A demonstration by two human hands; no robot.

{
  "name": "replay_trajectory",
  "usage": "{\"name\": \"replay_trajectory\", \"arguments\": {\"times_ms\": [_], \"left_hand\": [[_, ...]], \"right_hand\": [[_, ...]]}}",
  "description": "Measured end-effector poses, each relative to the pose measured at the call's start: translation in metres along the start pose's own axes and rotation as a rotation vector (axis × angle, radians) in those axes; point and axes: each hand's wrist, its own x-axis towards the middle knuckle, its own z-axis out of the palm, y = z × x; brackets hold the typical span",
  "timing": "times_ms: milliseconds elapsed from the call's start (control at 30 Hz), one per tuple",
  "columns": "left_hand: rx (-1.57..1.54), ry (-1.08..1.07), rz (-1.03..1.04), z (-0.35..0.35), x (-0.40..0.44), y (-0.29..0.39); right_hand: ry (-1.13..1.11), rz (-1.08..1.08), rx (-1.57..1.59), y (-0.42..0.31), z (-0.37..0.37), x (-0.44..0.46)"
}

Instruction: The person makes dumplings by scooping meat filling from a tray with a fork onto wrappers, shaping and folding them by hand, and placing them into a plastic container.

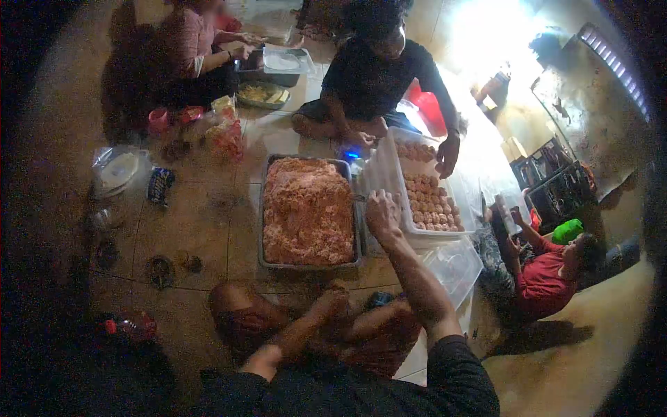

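Pinkish mixture heaped high in its tray on the tiles, right between the wearer and the person opposite!
The mound fills the dark-rimmed tray; just beside it, rows of shaped balls sit in a clear tub. Here's the right hand, between tray and tub, fingers curled in, though I can't tell whether they grip anything. The left hand is low by the lap, its fingers too dim to read. Across, a co-worker's hand hangs over the tub.
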Motion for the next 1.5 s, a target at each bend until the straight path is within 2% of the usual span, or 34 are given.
{"name": "replay_trajectory", "arguments": {"times_ms": [100, 167, 200, 267, 333, 400, 433, 467, 500, 533, 567, 600, 667, 733, 767, 800, 833, 867, 933, 1000, 1067, 1100, 1133, 1167, 1233, 1267, 1367, 1467, 1500], "left_hand": [[0.187, 0.009, 0.004, -0.019, 0.001, 0.015], [0.262, -0.002, -0.047, -0.027, 0.002, 0.018], [-0.05, 0.034, -0.098, -0.019, 0.006, 0.001], [-0.359, 0.066, -0.152, -0.009, -0.002, -0.026], [0.0, 0.184, -0.226, -0.016, -0.02, -0.028], [-0.065, 0.209, -0.227, -0.009, -0.028, -0.046], [-0.103, 0.226, -0.229, 0.001, -0.024, -0.054], [-0.142, 0.244, -0.231, 0.01, -0.02, -0.063], [-0.347, 0.217, -0.333, 0.017, -0.009, -0.072], [-0.549, 0.191, -0.431, 0.022, -0.001, -0.083], [-0.549, 0.194, -0.432, 0.033, 0.0, -0.094], [-0.42, 0.279, -0.413, 0.04, -0.003, -0.1], [-0.296, 0.372, -0.395, 0.048, -0.006, -0.104], [-0.137, 0.13, -0.348, 0.019, -0.008, -0.081], [-0.139, 0.144, -0.353, -0.002, -0.012, -0.06], [-0.297, 0.105, -0.36, -0.022, -0.015, -0.031], [-0.387, 0.088, -0.367, -0.018, -0.018, -0.027], [-0.476, 0.072, -0.376, -0.013, -0.02, -0.024], [-0.212, 0.3, -0.133, 0.029, -0.008, -0.062], [-0.317, 0.289, -0.094, 0.024, 0.005, -0.05], [-0.413, 0.267, -0.062, 0.027, 0.01, -0.047], [-0.437, 0.301, -0.095, 0.034, 0.014, -0.052], [-0.459, 0.332, -0.128, 0.039, 0.016, -0.059], [-0.456, 0.327, -0.126, 0.037, 0.015, -0.066], [-0.345, 0.444, -0.016, 0.044, 0.016, -0.088], [-0.307, 0.486, 0.021, 0.056, 0.021, -0.101], [-0.429, 0.279, -0.186, 0.011, 0.013, -0.069], [-0.521, 0.124, -0.375, -0.027, 0.0, -0.025], [-0.534, 0.097, -0.407, -0.033, -0.001, -0.016]], "right_hand": [[0.246, 0.003, -0.205, 0.007, 0.049, 0.017], [0.275, -0.073, -0.212, 0.003, 0.076, 0.008], [0.263, -0.111, -0.217, -0.004, 0.084, 0.001], [0.221, -0.202, -0.224, -0.015, 0.095, -0.016], [0.205, -0.269, -0.116, -0.007, 0.091, -0.036], [0.166, -0.273, 0.136, 0.009, 0.069, -0.052], [0.062, -0.222, 0.287, 0.014, 0.052, -0.055], [-0.223, -0.096, 0.509, 0.012, 0.025, -0.052], [-0.475, 0.09, 0.679, 0.01, -0.004, -0.049], [-0.383, 0.001, 0.495, 0.004, -0.018, -0.042], [-0.293, -0.094, 0.315, -0.001, -0.025, -0.038], [-0.19, -0.171, 0.128, -0.005, -0.032, -0.035], [0.098, -0.256, -0.064, -0.007, 0.023, -0.014], [0.323, -0.323, -0.185, -0.015, 0.085, -0.006], [0.28, -0.366, -0.225, -0.025, 0.086, -0.012], [0.134, -0.459, -0.251, -0.041, 0.066, -0.023], [0.13, -0.479, -0.254, -0.039, 0.07, -0.022], [0.063, -0.491, -0.021, -0.023, 0.08, -0.022], [-0.065, -0.485, 0.434, 0.018, 0.097, -0.015], [-0.131, -0.482, 0.645, 0.018, 0.066, -0.013], [-0.074, -0.429, 0.216, -0.022, -0.031, -0.029], [0.0, -0.368, 0.103, -0.027, -0.028, -0.026], [0.002, -0.365, 0.106, -0.027, -0.001, -0.02], [0.068, -0.364, 0.324, -0.023, 0.043, -0.01], [0.133, -0.359, 0.538, -0.013, 0.095, -0.005], [0.168, -0.457, 0.428, -0.008, 0.109, -0.003], [0.282, -0.754, 0.097, -0.006, 0.137, 0.007], [-0.365, -0.538, 0.079, -0.053, -0.02, -0.016], [-0.282, -0.415, 0.137, -0.049, -0.02, -0.012]]}}
